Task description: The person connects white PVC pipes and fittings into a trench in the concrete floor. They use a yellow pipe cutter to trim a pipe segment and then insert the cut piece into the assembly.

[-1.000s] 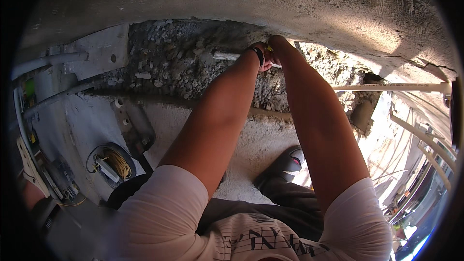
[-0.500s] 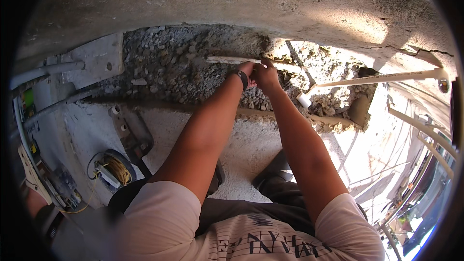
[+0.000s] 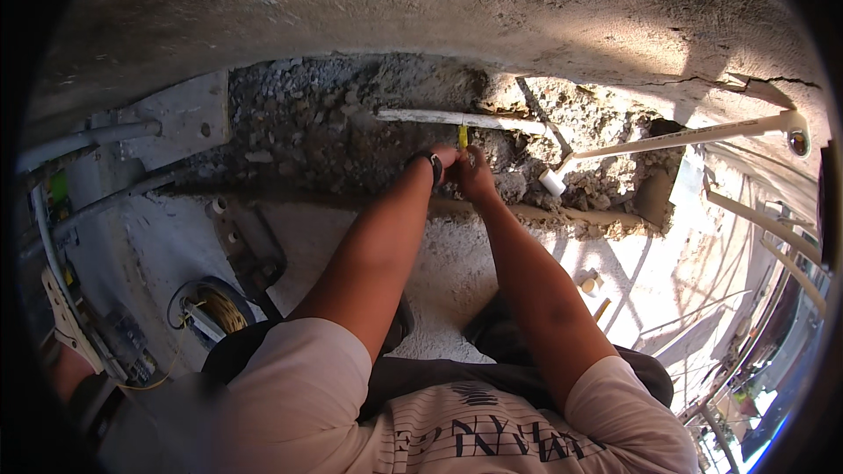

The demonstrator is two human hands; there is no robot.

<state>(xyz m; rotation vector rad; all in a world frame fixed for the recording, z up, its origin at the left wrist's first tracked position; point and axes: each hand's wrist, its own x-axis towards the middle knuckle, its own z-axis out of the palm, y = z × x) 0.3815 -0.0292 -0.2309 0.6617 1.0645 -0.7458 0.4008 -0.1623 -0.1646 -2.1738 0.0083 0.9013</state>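
My two hands are close together over a trench of gravel and broken rubble. Between them and a pale pipe (image 3: 457,118) lying across the rubble, a short yellow strip (image 3: 463,136) is stretched, which looks like the blade of a tape measure; its far end meets the pipe's near side. My left hand (image 3: 445,156) is closed at the near end of the strip, a dark band on its wrist. Beside it, my right hand (image 3: 474,175) is closed too, fingers curled against the left. Whatever sits inside the fingers is hidden.
A long pale pipe (image 3: 685,138) with a white fitting (image 3: 552,182) slants over the trench's right end. A rough wall (image 3: 421,0) rises beyond. On the concrete lie a coil of yellow cable (image 3: 219,309) at left and small pale fittings (image 3: 593,283) by my right arm.
Both hands have drawn back from the pipe toward me. The yellow strip now shows between them and the pipe. Small fittings beside my right arm have come into sight.
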